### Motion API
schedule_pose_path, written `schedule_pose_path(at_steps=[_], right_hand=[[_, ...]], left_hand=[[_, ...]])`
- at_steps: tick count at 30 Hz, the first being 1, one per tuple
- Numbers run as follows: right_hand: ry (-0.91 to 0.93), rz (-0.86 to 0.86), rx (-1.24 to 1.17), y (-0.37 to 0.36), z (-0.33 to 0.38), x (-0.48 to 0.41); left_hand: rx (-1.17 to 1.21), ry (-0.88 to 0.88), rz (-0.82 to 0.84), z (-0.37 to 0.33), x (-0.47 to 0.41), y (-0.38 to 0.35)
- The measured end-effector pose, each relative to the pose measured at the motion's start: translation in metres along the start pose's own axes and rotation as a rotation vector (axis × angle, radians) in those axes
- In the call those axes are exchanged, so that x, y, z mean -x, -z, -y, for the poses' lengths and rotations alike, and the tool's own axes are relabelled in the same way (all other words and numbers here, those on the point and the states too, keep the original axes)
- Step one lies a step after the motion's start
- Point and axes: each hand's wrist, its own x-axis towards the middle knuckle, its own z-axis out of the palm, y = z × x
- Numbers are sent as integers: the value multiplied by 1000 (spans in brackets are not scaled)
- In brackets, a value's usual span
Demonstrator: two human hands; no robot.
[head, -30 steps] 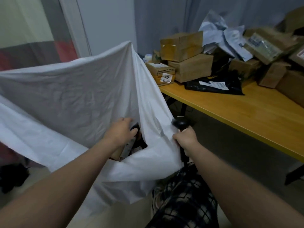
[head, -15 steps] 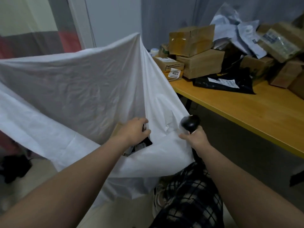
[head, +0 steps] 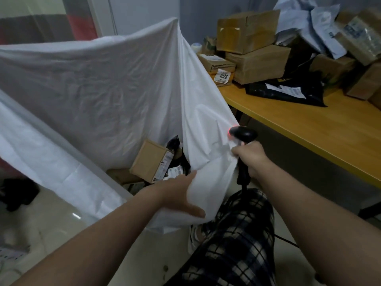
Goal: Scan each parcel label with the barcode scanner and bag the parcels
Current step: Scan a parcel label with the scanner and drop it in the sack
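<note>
**Both hands on bag mouth, scanner in right hand**

The left hand [head: 181, 196] grips the near rim of the white bag [head: 99, 96]. Its thumb lies on the outside of the fabric and its fingers go over the rim, hidden behind it. The right hand [head: 250, 159] is closed around the handle of the barcode scanner [head: 243, 134]. Scanner head is up, red light lit at its front, right against the bag's side. Bag fabric bunches at this hand's knuckles; cannot tell if it is pinched too.

The bag mouth is open and its far wall stands high. Inside, low down, a brown box [head: 149, 161] lies tilted. A black parcel [head: 177, 156] with a white label lies beside it, touching.

The wooden table [head: 305, 131] is to the right. At its far end sit stacked cardboard boxes [head: 258, 62], a small box with a 4023 label [head: 223, 76], a flat black mailer [head: 288, 92] and grey poly mailers [head: 323, 29] piled on more boxes.

A plaid trouser leg [head: 237, 244] is below the right arm.
</note>
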Motion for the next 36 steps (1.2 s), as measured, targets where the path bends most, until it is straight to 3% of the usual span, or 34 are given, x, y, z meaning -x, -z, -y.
schedule_pose_path(at_steps=[7, 12, 14, 16, 19, 22, 28, 36], right_hand=[[107, 121, -363, 7, 65, 52], [322, 64, -496, 40, 117, 69], [330, 37, -382, 52, 112, 69], [292, 48, -304, 58, 97, 66], [201, 11, -312, 65, 78, 61], [182, -52, -274, 71, 73, 58], [217, -69, -104, 82, 62, 52], [208, -203, -135, 143, 40, 47]], left_hand=[[130, 31, -421, -55, -15, 14], [427, -188, -1092, -72, 10, 71], [332, -274, -1039, -77, 15, 81], [162, -314, -813, -79, 10, 80], [-9, -282, -598, -83, 3, 74], [-90, -246, -495, -88, -1, 71], [65, -283, -526, -105, -6, 85], [-100, -360, -593, -173, -47, 104]])
